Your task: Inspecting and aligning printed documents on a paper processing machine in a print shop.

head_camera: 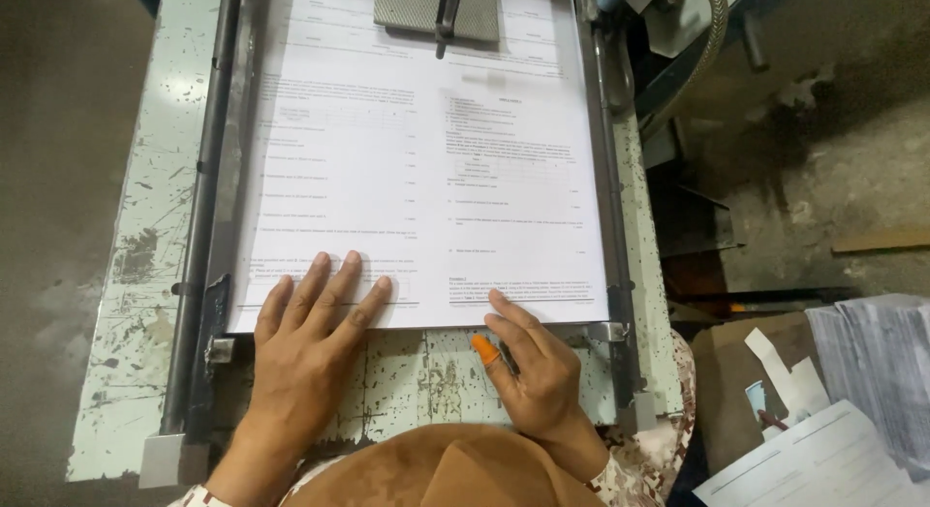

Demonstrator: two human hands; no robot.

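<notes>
A pale green metal tabletop (136, 275) with chipped paint stands on a grey concrete floor (58, 129). The stack of white printed paper sheets (426, 178) lies ahead of the fingers, between dark side rails. The left hand (310, 347) rests flat, fingers (334, 284) spread on the stack's near edge. The right hand (528, 367), an orange rubber cap (484, 350) on its thumb, touches that edge with fingers loosely together.

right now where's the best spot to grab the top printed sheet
Probably its near edge, from the person's side: it lies flat between side rails, weighted at the far end by a grey block. The left hand and right hand are there.
</notes>
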